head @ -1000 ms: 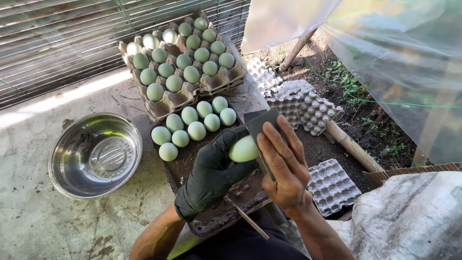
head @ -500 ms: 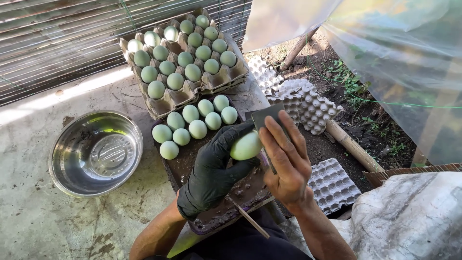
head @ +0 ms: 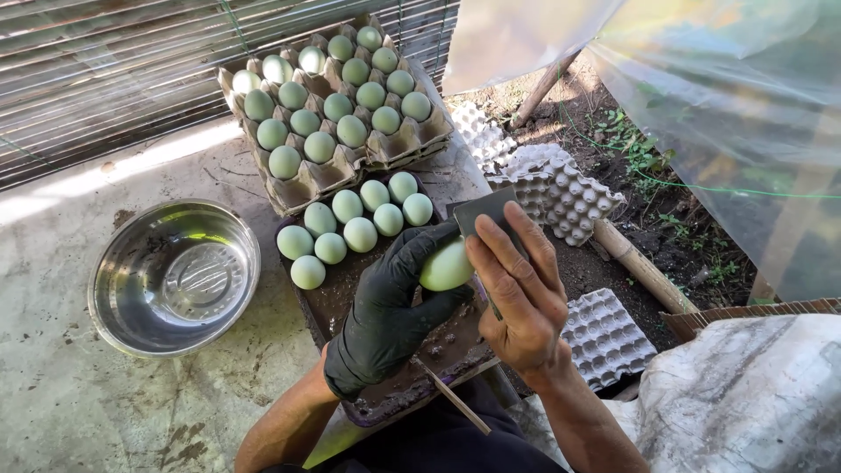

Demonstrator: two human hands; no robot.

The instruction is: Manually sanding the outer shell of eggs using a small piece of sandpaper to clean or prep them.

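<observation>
Farthest left of the dark tray (head: 346, 302), on the stained concrete table (head: 61, 394), sits an empty steel bowl (head: 175, 276), its rim close to the tray's left edge. Beyond the tray, against the slatted wall, stands a cardboard egg carton (head: 302, 186) filled with rows of pale green eggs (head: 337, 105); its near corner touches the tray's far end. On the far half of the tray itself lie eight loose green eggs (head: 359, 234) in two rough rows, resting on a muddy surface. Over the near half of the tray, the left hand (head: 390, 311), in a black glove, is closed around one pale green egg (head: 445, 265), cupping it from below and the left with the fingers curled over it. Just right of that egg, the bare right hand (head: 517, 298) is clamped on a flat grey pad (head: 482, 212), thumb side toward the egg and fingers laid along the pad, which presses against the egg's right side above the tray's right edge. A thin stick (head: 455, 398) lies slanting across the tray's near right corner. Right of the tray, on bare soil lower than the table, lie several empty grey egg trays (head: 561, 188), one more (head: 609, 333) nearer the person, a length of bamboo (head: 635, 267) between them, and a pale sack (head: 753, 394) at the lower right.
</observation>
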